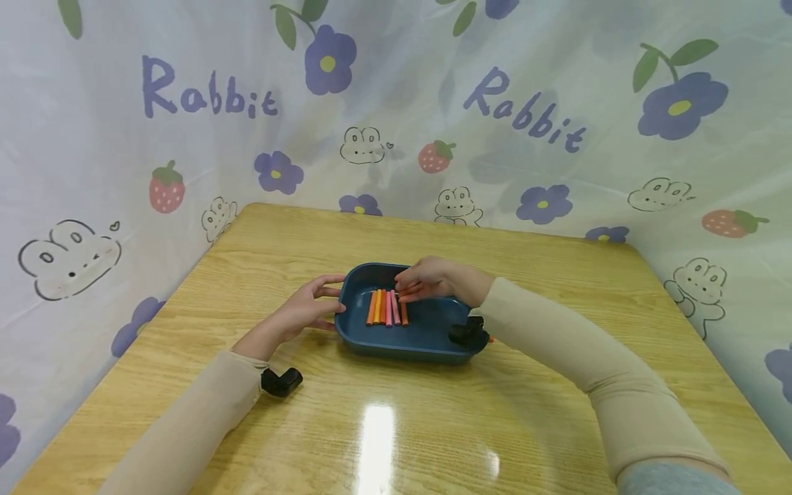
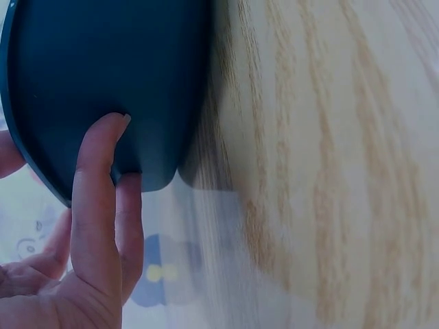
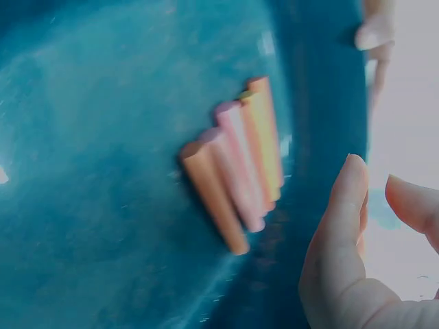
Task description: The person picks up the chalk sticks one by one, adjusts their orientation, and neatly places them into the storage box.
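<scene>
A dark blue oblong tray (image 1: 433, 326) with raised walls stands on the wooden table. Several coloured chalk-like sticks (image 1: 388, 311), orange, yellow and pink, lie side by side on its floor. My left hand (image 1: 306, 309) is at the tray's left end, fingers spread against the outer wall and a fingertip on the rim. The left wrist view shows a bent finger (image 2: 96, 185) resting on that wall. Over the far wall, my right hand (image 1: 436, 275) reaches in above the sticks. In the right wrist view its thumb and finger (image 3: 343, 212) stand apart, holding nothing visible.
The wooden table (image 1: 526, 426) runs back to a printed curtain (image 1: 396, 89) that also hangs at both sides. A black wrist device (image 1: 281, 382) sits on my left sleeve, and another (image 1: 465, 331) overlaps the tray's right end. A small orange tip shows beside it.
</scene>
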The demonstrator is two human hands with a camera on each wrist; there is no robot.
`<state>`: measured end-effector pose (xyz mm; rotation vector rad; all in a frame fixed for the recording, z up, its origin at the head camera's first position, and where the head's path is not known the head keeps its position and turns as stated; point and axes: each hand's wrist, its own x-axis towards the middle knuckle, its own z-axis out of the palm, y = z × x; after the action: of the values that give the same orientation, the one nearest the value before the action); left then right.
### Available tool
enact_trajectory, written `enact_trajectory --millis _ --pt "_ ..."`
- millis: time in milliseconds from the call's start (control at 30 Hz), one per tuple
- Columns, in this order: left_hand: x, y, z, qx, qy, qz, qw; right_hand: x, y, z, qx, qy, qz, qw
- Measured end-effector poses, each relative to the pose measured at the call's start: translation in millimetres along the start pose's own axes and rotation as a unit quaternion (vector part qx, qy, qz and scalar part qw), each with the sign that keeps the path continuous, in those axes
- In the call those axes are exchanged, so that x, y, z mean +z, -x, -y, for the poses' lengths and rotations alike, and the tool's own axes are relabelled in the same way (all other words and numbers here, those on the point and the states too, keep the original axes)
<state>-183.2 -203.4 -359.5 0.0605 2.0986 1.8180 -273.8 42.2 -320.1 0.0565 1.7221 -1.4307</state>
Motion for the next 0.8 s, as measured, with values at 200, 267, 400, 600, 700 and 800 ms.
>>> enact_trajectory --millis 200,267,400,600,700,800 --pt "0.8 -0.8 1.7 0.004 -0.002 0.002 1.0 -5 26 6 -0.04 -0.002 0.044 0.998" --pt "1.0 -0.8 2.0 0.004 -0.002 0.002 1.0 -8 36 7 -0.056 -0.008 0.054 0.997" --pt "1.6 -0.9 1.9 0.005 -0.001 0.004 1.0 -13 55 7 -0.079 -0.009 0.06 0.995" --pt "1.8 -1.4 1.6 0.005 -0.001 0.003 1.0 -24 80 0 -0.106 -0.014 0.052 0.993" --pt "1.5 -1.3 1.5 0.007 -0.001 0.003 1.0 -32 88 -6 -0.111 -0.015 0.044 0.993" --pt "1.5 -1.5 0.9 0.008 -0.003 0.004 1.0 -42 96 -13 -0.113 -0.022 0.035 0.993"
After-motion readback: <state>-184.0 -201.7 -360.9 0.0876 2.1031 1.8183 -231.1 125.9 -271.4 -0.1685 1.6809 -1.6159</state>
